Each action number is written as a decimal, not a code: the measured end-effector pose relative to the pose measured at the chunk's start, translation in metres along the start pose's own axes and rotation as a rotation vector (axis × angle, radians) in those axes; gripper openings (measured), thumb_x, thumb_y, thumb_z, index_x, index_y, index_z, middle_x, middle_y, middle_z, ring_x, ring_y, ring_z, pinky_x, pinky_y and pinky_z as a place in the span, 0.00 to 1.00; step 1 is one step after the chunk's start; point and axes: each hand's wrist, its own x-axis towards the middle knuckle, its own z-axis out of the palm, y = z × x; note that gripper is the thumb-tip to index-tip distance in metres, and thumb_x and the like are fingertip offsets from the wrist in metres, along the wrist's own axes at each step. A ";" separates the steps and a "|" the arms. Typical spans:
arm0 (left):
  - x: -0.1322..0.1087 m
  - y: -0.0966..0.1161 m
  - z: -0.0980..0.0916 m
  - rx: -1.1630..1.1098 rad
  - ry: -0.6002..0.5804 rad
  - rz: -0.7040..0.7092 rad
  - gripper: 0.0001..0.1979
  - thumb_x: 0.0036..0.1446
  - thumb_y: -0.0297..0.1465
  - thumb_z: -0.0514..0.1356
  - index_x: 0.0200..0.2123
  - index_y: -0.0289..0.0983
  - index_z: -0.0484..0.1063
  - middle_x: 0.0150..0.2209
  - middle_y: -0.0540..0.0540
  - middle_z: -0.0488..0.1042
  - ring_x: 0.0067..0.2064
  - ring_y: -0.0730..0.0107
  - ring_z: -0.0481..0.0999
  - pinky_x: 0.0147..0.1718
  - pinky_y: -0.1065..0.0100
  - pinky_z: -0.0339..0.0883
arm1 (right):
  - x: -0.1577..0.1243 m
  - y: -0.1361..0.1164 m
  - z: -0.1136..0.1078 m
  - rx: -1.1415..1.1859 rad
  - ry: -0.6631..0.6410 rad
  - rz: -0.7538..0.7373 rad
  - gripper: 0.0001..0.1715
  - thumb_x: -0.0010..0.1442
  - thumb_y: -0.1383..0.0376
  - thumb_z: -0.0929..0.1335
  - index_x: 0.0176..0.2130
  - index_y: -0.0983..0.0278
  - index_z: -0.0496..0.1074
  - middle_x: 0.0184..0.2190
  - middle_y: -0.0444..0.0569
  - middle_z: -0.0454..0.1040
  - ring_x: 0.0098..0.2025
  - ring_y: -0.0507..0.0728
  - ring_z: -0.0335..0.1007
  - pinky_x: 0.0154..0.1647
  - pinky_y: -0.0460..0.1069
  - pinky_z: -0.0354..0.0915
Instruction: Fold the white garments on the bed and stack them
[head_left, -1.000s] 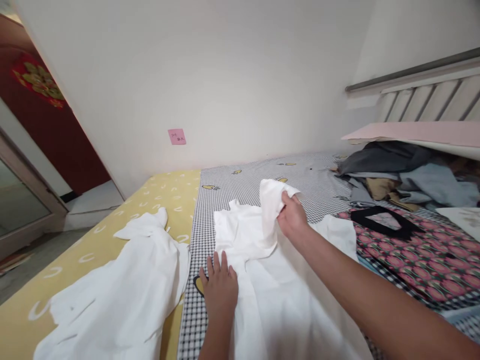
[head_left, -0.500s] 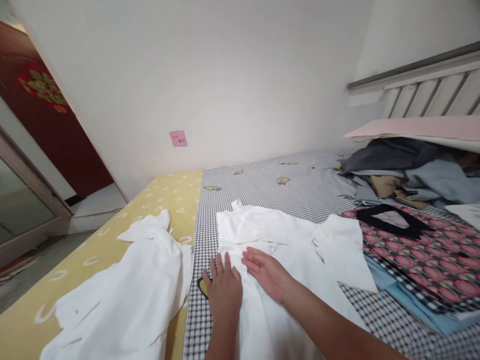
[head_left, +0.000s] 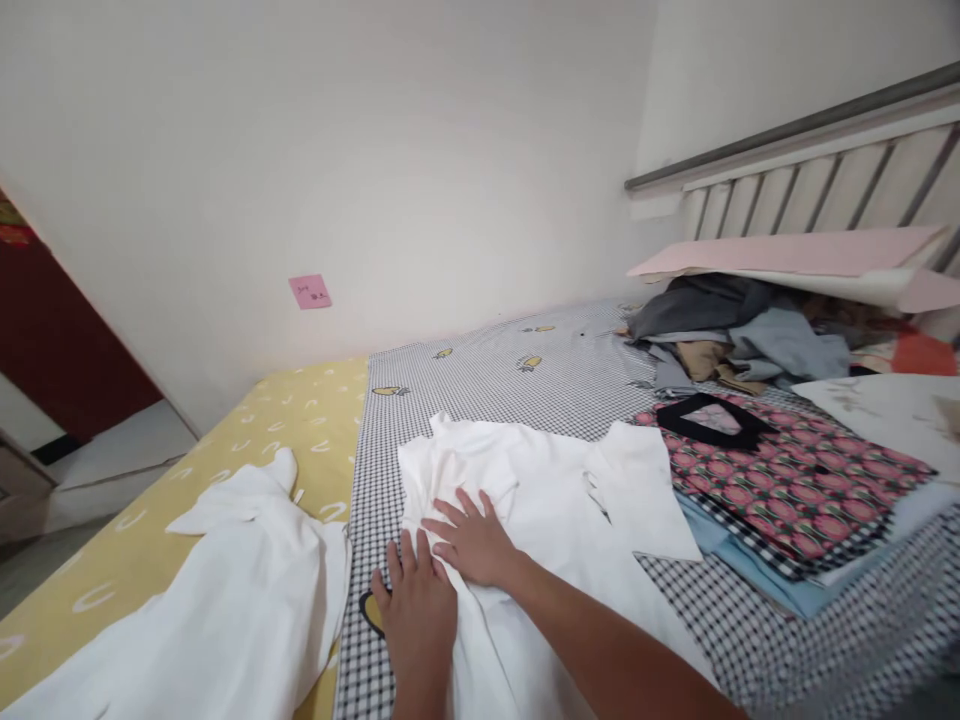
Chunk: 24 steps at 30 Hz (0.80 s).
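A white short-sleeved garment point(head_left: 555, 480) lies spread on the checked bed sheet point(head_left: 480, 375), its left side folded inward and one sleeve sticking out to the right. My left hand point(head_left: 416, 590) rests at the garment's left edge, fingers stretched forward, partly over the sheet. Spread flat on the folded part, my right hand point(head_left: 474, 540) presses the cloth just right of the left hand. Neither hand grips anything. Another white garment point(head_left: 232, 590) lies rumpled to the left, on the yellow part of the bedding point(head_left: 292, 425).
At the right is a folded stack topped by a pink patterned garment point(head_left: 810, 490) with a black neckline. Behind it sit crumpled grey clothes point(head_left: 705, 310) under a pink sheet-like piece point(head_left: 795, 250). A pink note point(head_left: 310, 291) sticks to the wall; a radiator point(head_left: 817, 185) stands back right.
My right hand has turned palm down and spread its fingers on the folded cloth. My left hand stays at the garment's edge. The view has swung to the right.
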 end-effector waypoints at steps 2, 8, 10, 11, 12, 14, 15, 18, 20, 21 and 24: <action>0.000 -0.001 -0.001 0.015 -0.015 -0.002 0.25 0.67 0.30 0.47 0.63 0.36 0.70 0.67 0.36 0.67 0.67 0.47 0.66 0.67 0.38 0.52 | -0.002 -0.004 0.007 0.026 -0.006 -0.028 0.30 0.72 0.49 0.57 0.70 0.42 0.59 0.75 0.36 0.48 0.78 0.65 0.29 0.73 0.70 0.25; 0.001 0.001 -0.011 0.044 -0.016 0.015 0.26 0.67 0.30 0.46 0.63 0.34 0.70 0.67 0.34 0.67 0.68 0.45 0.65 0.66 0.40 0.55 | -0.030 -0.002 -0.027 0.505 0.061 -0.069 0.31 0.65 0.53 0.67 0.66 0.43 0.66 0.72 0.41 0.58 0.75 0.63 0.46 0.74 0.68 0.35; 0.003 0.002 -0.012 0.047 -0.018 0.013 0.26 0.66 0.30 0.45 0.64 0.33 0.69 0.67 0.34 0.67 0.68 0.45 0.66 0.65 0.40 0.55 | -0.062 0.012 -0.040 0.616 0.231 -0.072 0.29 0.65 0.56 0.66 0.64 0.45 0.69 0.70 0.42 0.62 0.72 0.62 0.55 0.73 0.64 0.46; 0.003 0.003 -0.013 0.047 -0.020 0.010 0.26 0.67 0.30 0.45 0.64 0.33 0.69 0.67 0.34 0.67 0.68 0.45 0.66 0.65 0.40 0.55 | -0.082 0.023 -0.045 0.600 0.329 -0.053 0.26 0.64 0.58 0.66 0.61 0.46 0.73 0.67 0.44 0.67 0.69 0.62 0.59 0.71 0.64 0.50; 0.004 0.003 -0.013 0.047 -0.024 0.008 0.26 0.67 0.30 0.45 0.64 0.34 0.69 0.67 0.34 0.67 0.67 0.45 0.66 0.65 0.40 0.55 | -0.103 0.036 -0.048 0.542 0.408 -0.032 0.23 0.64 0.59 0.66 0.57 0.48 0.77 0.63 0.46 0.73 0.66 0.63 0.64 0.71 0.65 0.51; 0.006 0.003 -0.014 0.050 -0.035 0.005 0.26 0.67 0.30 0.45 0.63 0.34 0.70 0.67 0.35 0.67 0.67 0.45 0.66 0.65 0.40 0.55 | -0.147 0.066 -0.049 0.398 0.497 0.027 0.20 0.65 0.61 0.65 0.51 0.49 0.80 0.54 0.48 0.79 0.60 0.65 0.69 0.68 0.68 0.54; 0.006 0.002 -0.014 0.052 -0.039 0.003 0.26 0.68 0.30 0.44 0.63 0.34 0.70 0.67 0.35 0.68 0.67 0.46 0.66 0.65 0.40 0.55 | -0.167 0.081 -0.046 0.328 0.503 0.067 0.19 0.65 0.62 0.65 0.49 0.49 0.81 0.51 0.48 0.81 0.59 0.65 0.71 0.67 0.69 0.54; 0.007 0.001 -0.016 0.059 -0.039 0.005 0.26 0.68 0.31 0.44 0.63 0.34 0.70 0.67 0.36 0.68 0.67 0.46 0.66 0.65 0.41 0.55 | -0.211 0.114 -0.032 0.159 0.419 0.084 0.24 0.65 0.65 0.65 0.56 0.47 0.78 0.59 0.46 0.76 0.65 0.66 0.65 0.69 0.71 0.49; 0.007 0.001 -0.018 0.057 -0.054 -0.001 0.27 0.68 0.32 0.43 0.64 0.34 0.70 0.67 0.36 0.68 0.67 0.46 0.66 0.65 0.41 0.55 | -0.223 0.122 -0.021 0.092 0.402 0.066 0.28 0.66 0.65 0.64 0.62 0.47 0.72 0.65 0.44 0.70 0.70 0.66 0.58 0.71 0.71 0.45; 0.007 0.001 -0.018 0.051 -0.069 -0.007 0.27 0.68 0.32 0.43 0.64 0.34 0.69 0.67 0.36 0.67 0.68 0.46 0.65 0.65 0.42 0.55 | -0.224 0.123 -0.018 0.072 0.405 0.063 0.29 0.67 0.65 0.63 0.63 0.47 0.71 0.66 0.44 0.69 0.71 0.66 0.56 0.72 0.71 0.44; 0.008 0.000 -0.017 -0.008 -0.129 -0.055 0.27 0.69 0.34 0.42 0.66 0.37 0.66 0.68 0.38 0.66 0.70 0.46 0.62 0.66 0.41 0.54 | -0.221 0.119 -0.015 0.067 0.403 0.072 0.30 0.67 0.65 0.63 0.65 0.48 0.69 0.67 0.44 0.67 0.72 0.65 0.55 0.72 0.70 0.43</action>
